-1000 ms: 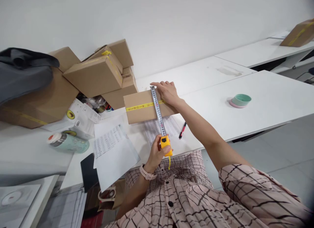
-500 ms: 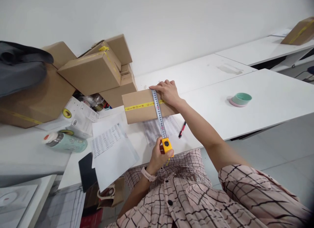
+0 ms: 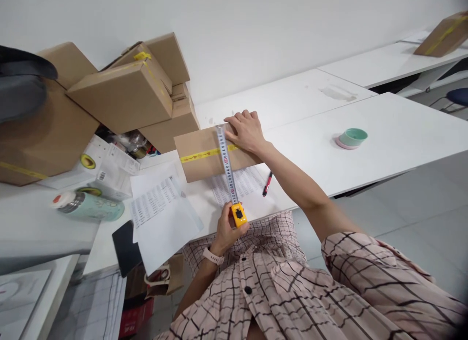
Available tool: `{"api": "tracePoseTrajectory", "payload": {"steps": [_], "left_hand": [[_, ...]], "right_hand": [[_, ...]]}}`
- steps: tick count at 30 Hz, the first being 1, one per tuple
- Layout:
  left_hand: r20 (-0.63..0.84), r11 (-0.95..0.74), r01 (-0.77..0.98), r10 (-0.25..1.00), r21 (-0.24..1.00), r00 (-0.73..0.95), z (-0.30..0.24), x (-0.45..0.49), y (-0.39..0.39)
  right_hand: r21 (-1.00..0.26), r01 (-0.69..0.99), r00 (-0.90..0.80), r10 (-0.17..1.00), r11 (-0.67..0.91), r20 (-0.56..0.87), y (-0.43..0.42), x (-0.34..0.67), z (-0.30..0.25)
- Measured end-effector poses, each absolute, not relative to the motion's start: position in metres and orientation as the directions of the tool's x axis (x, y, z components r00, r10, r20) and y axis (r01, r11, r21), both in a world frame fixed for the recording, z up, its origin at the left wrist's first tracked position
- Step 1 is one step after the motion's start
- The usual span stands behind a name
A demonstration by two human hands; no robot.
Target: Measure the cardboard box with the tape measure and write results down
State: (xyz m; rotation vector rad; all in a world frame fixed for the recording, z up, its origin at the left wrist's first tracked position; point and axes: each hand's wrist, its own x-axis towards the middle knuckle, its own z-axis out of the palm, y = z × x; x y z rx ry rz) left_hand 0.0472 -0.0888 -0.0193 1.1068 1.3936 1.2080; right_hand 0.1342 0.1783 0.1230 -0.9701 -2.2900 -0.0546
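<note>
A small cardboard box (image 3: pixel 199 169) with yellow printed tape across it lies on the white table, partly over a printed sheet. My left hand (image 3: pixel 227 230), near the table's front edge, is closed around a yellow tape measure (image 3: pixel 239 215). Its metal blade (image 3: pixel 227 167) is drawn out across the top of the box, and the blade's end is at the far edge. My right hand (image 3: pixel 248 131) grips the box at its far right part, fingers bent at the far edge and thumb beside the blade. Its fingertips are partly hidden.
Cardboard boxes (image 3: pixel 120 101) are piled at the back left. Printed papers (image 3: pixel 164 232), a dark flat object (image 3: pixel 126 250) and a mint bottle (image 3: pixel 91 206) lie on the left. A red and black pen (image 3: pixel 267 184) is right of the box; a green bowl (image 3: pixel 353 137) stands farther right.
My right index finger has come off the blade's end and sits to its right, with the thumb now lower beside the blade. My left hand still holds the tape measure. The view has shifted slightly.
</note>
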Motion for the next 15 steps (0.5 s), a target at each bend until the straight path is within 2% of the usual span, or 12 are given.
{"api": "tracePoseTrajectory", "payload": {"steps": [6,9,13,15], "left_hand": [[-0.077,0.080,0.036,0.995,0.996,-0.063,-0.029,0.034,-0.096],[-0.067,0.071,0.061,0.996,0.996,-0.061,-0.031,0.032,-0.096],[-0.063,0.067,0.066,0.996,0.996,-0.059,-0.034,0.030,-0.095],[-0.073,0.076,0.069,0.996,0.995,-0.047,-0.032,0.030,-0.095]], "right_hand": [[-0.160,0.577,-0.616,0.556,0.801,0.559,0.146,0.156,0.095],[-0.169,0.568,-0.637,0.560,0.806,0.530,0.136,0.170,0.066],[-0.239,0.547,-0.632,0.584,0.802,0.510,0.132,0.178,0.039],[-0.334,0.528,-0.582,0.619,0.781,0.528,0.130,0.178,0.043]]}}
